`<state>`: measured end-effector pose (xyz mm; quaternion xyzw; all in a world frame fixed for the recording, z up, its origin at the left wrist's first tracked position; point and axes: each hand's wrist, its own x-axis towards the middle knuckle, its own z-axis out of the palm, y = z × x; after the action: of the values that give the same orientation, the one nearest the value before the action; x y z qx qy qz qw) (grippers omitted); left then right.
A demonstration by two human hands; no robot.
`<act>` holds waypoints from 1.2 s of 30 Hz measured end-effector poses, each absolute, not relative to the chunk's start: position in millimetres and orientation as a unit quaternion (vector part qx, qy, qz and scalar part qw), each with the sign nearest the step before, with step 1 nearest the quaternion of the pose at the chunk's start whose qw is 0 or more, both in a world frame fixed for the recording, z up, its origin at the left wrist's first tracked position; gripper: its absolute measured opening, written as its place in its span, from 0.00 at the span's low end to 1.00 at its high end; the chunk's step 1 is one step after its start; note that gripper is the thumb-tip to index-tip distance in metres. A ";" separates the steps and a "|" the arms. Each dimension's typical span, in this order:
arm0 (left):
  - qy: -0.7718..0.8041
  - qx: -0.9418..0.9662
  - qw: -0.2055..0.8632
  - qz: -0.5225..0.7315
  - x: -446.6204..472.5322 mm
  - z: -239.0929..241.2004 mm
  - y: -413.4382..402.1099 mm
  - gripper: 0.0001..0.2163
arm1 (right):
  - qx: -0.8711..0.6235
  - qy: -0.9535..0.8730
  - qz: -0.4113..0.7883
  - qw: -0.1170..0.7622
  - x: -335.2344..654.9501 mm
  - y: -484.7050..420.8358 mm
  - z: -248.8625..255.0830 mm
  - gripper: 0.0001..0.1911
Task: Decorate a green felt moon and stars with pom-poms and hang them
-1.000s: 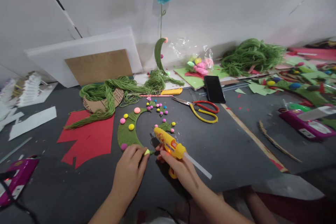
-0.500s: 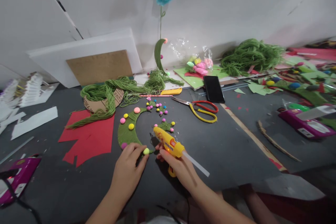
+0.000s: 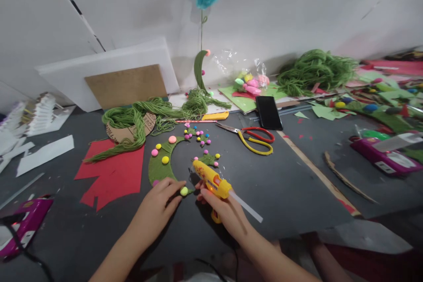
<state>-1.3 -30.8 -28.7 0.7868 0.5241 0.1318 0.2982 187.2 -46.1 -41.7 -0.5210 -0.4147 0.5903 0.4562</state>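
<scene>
My right hand (image 3: 222, 210) is closed round a yellow glue gun (image 3: 211, 180) whose nozzle points up and left, a clear glue stick jutting from its back. Just left of it my left hand (image 3: 155, 207) rests on the lower end of a green yarn-covered crescent (image 3: 160, 163), its fingers loosely spread beside a small yellow-green pompom (image 3: 184, 191) lying at the crescent's tip. The fingertips sit next to that pompom without gripping it. Several pink, yellow and orange pompoms dot the crescent.
Red paper (image 3: 110, 172) lies left of the crescent, green yarn (image 3: 132, 119) behind it. Scissors (image 3: 253, 136), a yellow cutter (image 3: 214, 116) and a black phone (image 3: 268, 112) lie beyond. A purple box (image 3: 385, 156) sits right, another purple item (image 3: 23, 224) at the left edge. White boards lean on the wall.
My left hand has drawn back slightly and its fingers have loosened from the yellow-green pompom, which now lies on the crescent's tip. The glue gun has barely moved.
</scene>
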 end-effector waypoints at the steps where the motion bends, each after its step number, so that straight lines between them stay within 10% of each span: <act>1: 0.513 0.796 0.302 0.113 -2.5 -24.7 -27.7 0.14 | -0.522 -0.412 0.591 0.455 187.0 -46.2 -41.8 0.13; 14: 0.414 0.870 0.268 -0.001 2.5 -7.9 0.2 0.11 | -0.528 -0.377 0.608 0.458 186.6 -46.7 -36.7 0.14; 36: 0.635 0.681 0.264 0.253 -51.0 -17.3 -40.3 0.11 | -0.529 -0.391 0.604 0.450 186.3 -46.1 -36.0 0.13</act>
<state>-51.0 -40.3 -17.3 0.6807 0.6350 0.2528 0.2638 186.3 -46.1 -36.0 -0.5285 -0.3915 0.6038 0.4503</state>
